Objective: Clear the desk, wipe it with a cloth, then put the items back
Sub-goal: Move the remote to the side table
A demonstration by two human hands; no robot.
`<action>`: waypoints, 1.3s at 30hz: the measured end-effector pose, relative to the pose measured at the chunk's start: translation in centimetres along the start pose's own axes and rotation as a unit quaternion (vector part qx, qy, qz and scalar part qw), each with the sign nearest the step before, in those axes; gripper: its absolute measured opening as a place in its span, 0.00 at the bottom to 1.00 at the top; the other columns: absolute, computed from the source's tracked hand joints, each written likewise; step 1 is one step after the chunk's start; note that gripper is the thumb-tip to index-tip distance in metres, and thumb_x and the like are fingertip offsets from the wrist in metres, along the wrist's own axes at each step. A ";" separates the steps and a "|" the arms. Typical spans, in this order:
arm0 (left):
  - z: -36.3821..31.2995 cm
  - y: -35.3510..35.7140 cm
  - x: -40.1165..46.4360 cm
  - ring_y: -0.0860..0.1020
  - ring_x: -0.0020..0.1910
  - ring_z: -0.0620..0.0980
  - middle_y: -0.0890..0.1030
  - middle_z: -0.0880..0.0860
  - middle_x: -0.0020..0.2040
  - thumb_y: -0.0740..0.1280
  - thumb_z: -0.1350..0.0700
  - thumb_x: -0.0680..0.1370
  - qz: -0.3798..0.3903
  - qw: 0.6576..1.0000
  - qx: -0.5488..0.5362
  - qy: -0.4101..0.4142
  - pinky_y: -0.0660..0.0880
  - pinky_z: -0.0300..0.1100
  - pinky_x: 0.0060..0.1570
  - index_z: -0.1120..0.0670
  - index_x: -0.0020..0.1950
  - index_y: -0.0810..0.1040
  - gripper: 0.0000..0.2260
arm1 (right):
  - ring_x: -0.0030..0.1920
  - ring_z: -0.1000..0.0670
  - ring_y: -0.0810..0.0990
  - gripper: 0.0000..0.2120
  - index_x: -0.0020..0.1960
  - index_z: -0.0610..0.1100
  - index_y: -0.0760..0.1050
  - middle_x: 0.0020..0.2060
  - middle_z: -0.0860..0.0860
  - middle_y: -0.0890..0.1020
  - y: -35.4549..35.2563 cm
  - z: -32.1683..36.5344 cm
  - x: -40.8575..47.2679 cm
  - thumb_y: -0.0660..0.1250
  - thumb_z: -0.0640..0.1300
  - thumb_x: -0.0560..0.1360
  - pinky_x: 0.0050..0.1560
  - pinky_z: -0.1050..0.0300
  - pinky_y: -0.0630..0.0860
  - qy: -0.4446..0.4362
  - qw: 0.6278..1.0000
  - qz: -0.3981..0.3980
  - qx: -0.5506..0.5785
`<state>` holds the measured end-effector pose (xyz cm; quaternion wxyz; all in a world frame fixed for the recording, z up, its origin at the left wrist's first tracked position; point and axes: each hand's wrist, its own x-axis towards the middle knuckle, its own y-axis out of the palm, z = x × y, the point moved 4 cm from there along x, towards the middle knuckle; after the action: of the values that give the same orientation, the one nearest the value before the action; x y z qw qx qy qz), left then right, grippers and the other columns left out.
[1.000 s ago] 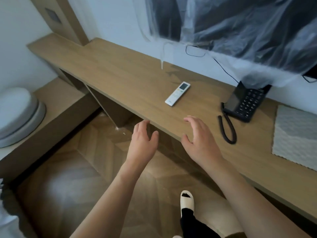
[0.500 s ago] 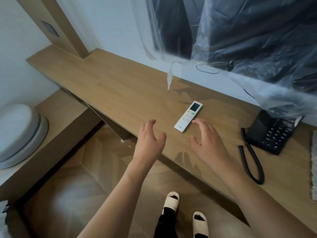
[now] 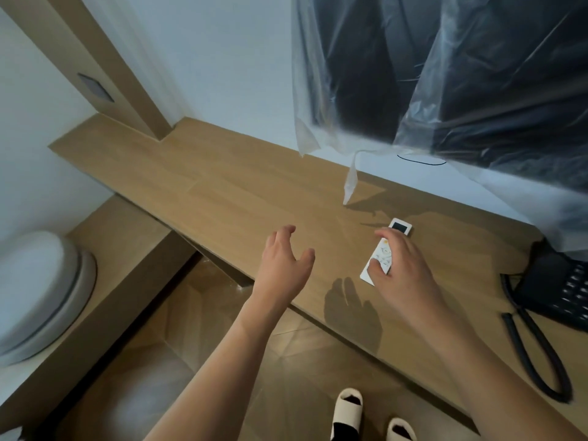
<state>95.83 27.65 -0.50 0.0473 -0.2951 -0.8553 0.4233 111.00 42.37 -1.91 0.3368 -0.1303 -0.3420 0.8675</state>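
A long wooden desk (image 3: 222,192) runs along the white wall. A white remote control (image 3: 383,251) with a small dark screen lies on it. My right hand (image 3: 404,272) is over the remote, its fingers spread and curling around the lower half, with the thumb at the remote's near end. My left hand (image 3: 284,265) hovers over the desk's front edge to the left of the remote, fingers apart and holding nothing. A black desk phone (image 3: 560,288) with a coiled cord (image 3: 534,354) sits at the right edge.
A dark screen wrapped in clear plastic sheeting (image 3: 445,74) hangs on the wall above the desk, with loose strips dangling near the desktop. A white round seat (image 3: 35,294) rests on a lower wooden ledge at left. My feet in white slippers (image 3: 346,409) stand on the wood-pattern floor.
The view moved closer and leftward along the desk. My right hand moved forward from the desk's edge onto the remote. My left hand rose and advanced over the desk edge.
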 end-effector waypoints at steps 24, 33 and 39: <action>-3.2 24.4 8.3 0.74 0.61 0.57 0.72 0.55 0.61 0.67 0.46 0.78 0.138 0.958 0.250 -0.016 0.67 0.44 0.49 0.58 0.66 0.70 0.23 | 0.75 0.53 0.61 0.28 0.77 0.48 0.59 0.75 0.52 0.64 -1.2 -17.4 0.9 0.64 0.44 0.79 0.75 0.56 0.59 0.182 0.980 0.049 -0.071; -6.3 19.2 3.0 0.75 0.55 0.55 0.72 0.52 0.52 0.70 0.49 0.74 0.226 0.947 0.223 0.051 0.66 0.42 0.46 0.58 0.60 0.75 0.19 | 0.75 0.51 0.61 0.30 0.77 0.45 0.58 0.74 0.50 0.64 -7.2 -14.9 -1.4 0.64 0.42 0.78 0.75 0.58 0.54 0.138 0.984 0.037 -0.110; -13.3 18.4 0.1 0.76 0.47 0.53 0.73 0.50 0.49 0.73 0.45 0.72 0.256 0.916 0.261 0.166 0.69 0.44 0.43 0.53 0.56 0.76 0.18 | 0.76 0.49 0.60 0.33 0.78 0.44 0.56 0.75 0.48 0.62 -11.5 -14.7 -6.3 0.66 0.43 0.77 0.77 0.55 0.54 0.165 0.977 -0.019 -0.134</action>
<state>108.67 45.56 -5.86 0.1535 -0.5474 -0.5895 0.5739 128.05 51.72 -4.89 0.3843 -0.3087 -0.3974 0.7740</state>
